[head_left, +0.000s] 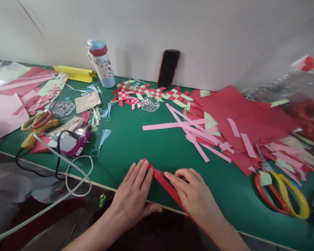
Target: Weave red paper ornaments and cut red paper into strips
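A long red paper strip (165, 184) slants across the table's front edge toward my body. My left hand (133, 188) lies flat with its fingers stretched out, the fingertips pressing on the strip's far end. My right hand (196, 190) is closed in a pinch beside the strip's right side. A small, dark, slim thing (159, 172) shows at its fingertips, too blurred to name. Part of the strip passes under my right hand and forearm.
Pink paper strips (196, 132) and red sheets (240, 111) lie to the right, with large scissors (279, 195). At the left are a purple power strip (80, 141), a white cable (68, 158) and tassels (104, 137). A bottle (102, 66) and phone (169, 68) stand behind.
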{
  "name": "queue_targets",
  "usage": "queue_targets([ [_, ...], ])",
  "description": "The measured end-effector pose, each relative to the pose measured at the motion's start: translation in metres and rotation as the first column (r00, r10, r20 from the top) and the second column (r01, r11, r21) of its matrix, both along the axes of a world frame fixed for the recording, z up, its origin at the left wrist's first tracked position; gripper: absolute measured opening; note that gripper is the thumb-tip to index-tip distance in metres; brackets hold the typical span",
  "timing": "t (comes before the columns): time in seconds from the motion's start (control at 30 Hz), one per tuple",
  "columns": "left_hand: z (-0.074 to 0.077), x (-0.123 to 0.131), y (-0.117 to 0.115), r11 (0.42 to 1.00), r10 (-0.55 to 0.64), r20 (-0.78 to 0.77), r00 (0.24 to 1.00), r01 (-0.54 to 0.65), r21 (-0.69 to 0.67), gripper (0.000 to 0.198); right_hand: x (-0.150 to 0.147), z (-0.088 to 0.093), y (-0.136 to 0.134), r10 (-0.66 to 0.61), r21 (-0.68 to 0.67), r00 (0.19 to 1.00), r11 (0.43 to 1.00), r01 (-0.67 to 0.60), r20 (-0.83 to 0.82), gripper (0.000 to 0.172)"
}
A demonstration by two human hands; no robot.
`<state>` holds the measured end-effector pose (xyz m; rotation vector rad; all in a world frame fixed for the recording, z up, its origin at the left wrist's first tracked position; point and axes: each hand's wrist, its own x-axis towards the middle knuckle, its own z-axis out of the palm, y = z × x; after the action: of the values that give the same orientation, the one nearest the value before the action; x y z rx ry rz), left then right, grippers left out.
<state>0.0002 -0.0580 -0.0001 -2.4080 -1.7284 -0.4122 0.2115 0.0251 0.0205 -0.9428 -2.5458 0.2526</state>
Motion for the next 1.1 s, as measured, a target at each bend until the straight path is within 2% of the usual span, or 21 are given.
queue_targets([
  [0.23,0.010,0.000,-0.002,0.997,0.079,-0.064,0.995,-0.078,0.008,0.096,0.000,0.000,0.001,-0.002,-0.003,1.000,1.000,0.002,0.011,0.035],
  [0.43,0.002,-0.005,-0.001,0.997,0.038,-0.051,0.998,-0.035,0.071,0.096,0.001,-0.002,0.000,-0.005,0.011,1.000,1.000,0.005,0.007,0.035],
  [0.6,-0.003,-0.007,-0.001,0.998,0.037,-0.047,0.998,-0.034,0.052,0.094,0.001,-0.002,-0.001,-0.011,0.032,1.000,0.999,0.011,-0.006,0.034],
  [0.87,-0.004,-0.008,-0.002,0.999,0.039,-0.018,0.999,-0.038,0.033,0.088,-0.002,0.001,-0.002,-0.022,0.020,1.000,1.000,0.022,0.003,0.035],
  [1.1,-0.003,-0.009,-0.002,0.999,0.033,-0.017,0.999,-0.033,0.020,0.090,0.000,0.000,-0.001,-0.021,0.035,1.000,0.999,0.021,0.001,0.034],
])
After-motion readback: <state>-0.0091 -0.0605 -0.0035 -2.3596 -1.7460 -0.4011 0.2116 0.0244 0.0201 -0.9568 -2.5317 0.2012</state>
